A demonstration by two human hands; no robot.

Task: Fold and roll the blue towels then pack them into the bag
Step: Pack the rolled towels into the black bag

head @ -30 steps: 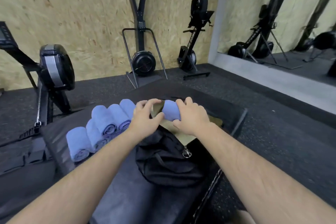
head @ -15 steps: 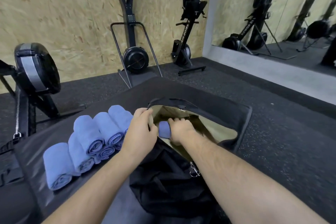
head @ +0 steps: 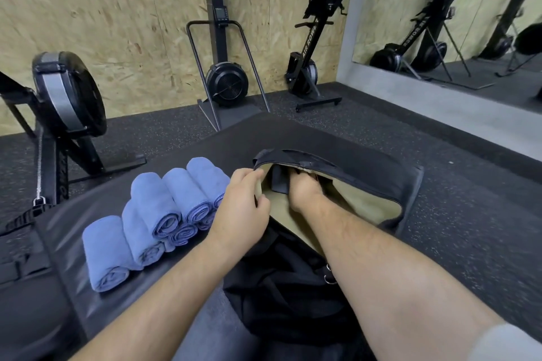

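Left hand (head: pixel 240 205) in a pinch on the rim of the bag (head: pixel 366 176); right hand (head: pixel 302 189) inside, grip unclear.

Seven rolled towels (head: pixel 155 205), as near as I could count, lay on one bench (head: pixel 58 231). There was one bag (head: pixel 366 173), a left hand (head: pixel 240 208) and a right hand (head: pixel 302 189), three machines (head: pixel 225 82) and one mirror (head: pixel 454 23).

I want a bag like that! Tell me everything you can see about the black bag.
The black bag looks like soft fabric with a tan lining. It lies slumped on the dark mat, mouth open, a metal ring on its side. The left hand pinches the opening's edge, and the right hand reaches inside.
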